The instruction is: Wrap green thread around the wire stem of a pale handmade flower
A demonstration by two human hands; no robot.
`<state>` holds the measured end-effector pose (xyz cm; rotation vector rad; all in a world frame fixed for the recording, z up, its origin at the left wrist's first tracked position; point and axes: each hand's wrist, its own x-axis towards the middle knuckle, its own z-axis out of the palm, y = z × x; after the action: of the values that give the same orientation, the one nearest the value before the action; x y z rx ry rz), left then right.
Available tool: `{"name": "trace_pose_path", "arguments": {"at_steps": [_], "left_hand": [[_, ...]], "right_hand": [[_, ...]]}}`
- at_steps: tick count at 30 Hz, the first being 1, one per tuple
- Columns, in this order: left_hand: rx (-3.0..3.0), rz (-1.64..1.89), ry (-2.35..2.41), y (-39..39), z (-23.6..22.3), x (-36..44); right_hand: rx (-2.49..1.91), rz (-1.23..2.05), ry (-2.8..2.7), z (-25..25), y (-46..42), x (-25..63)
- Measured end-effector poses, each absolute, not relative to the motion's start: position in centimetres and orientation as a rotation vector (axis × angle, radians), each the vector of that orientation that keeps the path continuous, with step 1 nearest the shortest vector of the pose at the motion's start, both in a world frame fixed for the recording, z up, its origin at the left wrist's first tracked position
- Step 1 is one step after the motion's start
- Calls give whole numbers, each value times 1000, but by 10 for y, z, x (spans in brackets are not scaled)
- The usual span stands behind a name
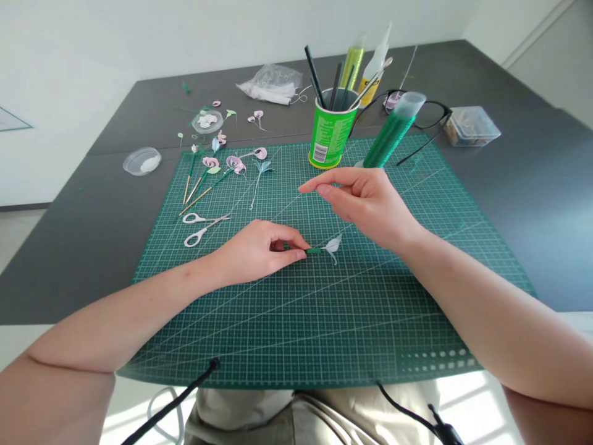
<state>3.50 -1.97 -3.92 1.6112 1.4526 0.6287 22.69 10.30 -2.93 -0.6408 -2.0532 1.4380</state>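
Observation:
My left hand (259,250) pinches a thin stem wrapped in green thread (314,251) between thumb and index finger. At the stem's right end is a small pale blue flower (332,245), lying sideways just over the cutting mat (324,327). Higher and to the right, my right hand (364,207) has its index finger stretched left and its thumb drawn in close below it. A fine pale line meets that fingertip; whether it is a thread or a mat marking I cannot tell. White-handled scissors (195,237) lie left of my left hand.
Several small thread-wrapped flowers (235,164) lie on the mat's upper left. Behind my right hand stand a green spool of thread (391,136) and a green can (330,133) holding tools. Glasses (440,117), a clear box (472,125), a glue bottle (370,77) and a plastic bag (273,83) are farther back.

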Motion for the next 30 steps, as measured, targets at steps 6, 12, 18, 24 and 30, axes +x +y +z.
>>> {"name": "trace_pose_path", "arguments": {"at_steps": [6, 12, 18, 24, 30], "left_hand": [[1611, 620, 1470, -19, -40, 35], [1531, 622, 1396, -19, -41, 34], [1481, 612, 1402, -21, -40, 36], [1525, 646, 1358, -21, -39, 36], [1551, 636, 1356, -20, -40, 34]], "right_hand": [[-678, 1436, -2077, -29, 102, 227], [-674, 1423, -2088, -28, 103, 226], [-681, 1433, -2078, -28, 103, 226], [-672, 1423, -2090, -27, 102, 227], [-684, 1422, -2102, -27, 103, 226]]}}
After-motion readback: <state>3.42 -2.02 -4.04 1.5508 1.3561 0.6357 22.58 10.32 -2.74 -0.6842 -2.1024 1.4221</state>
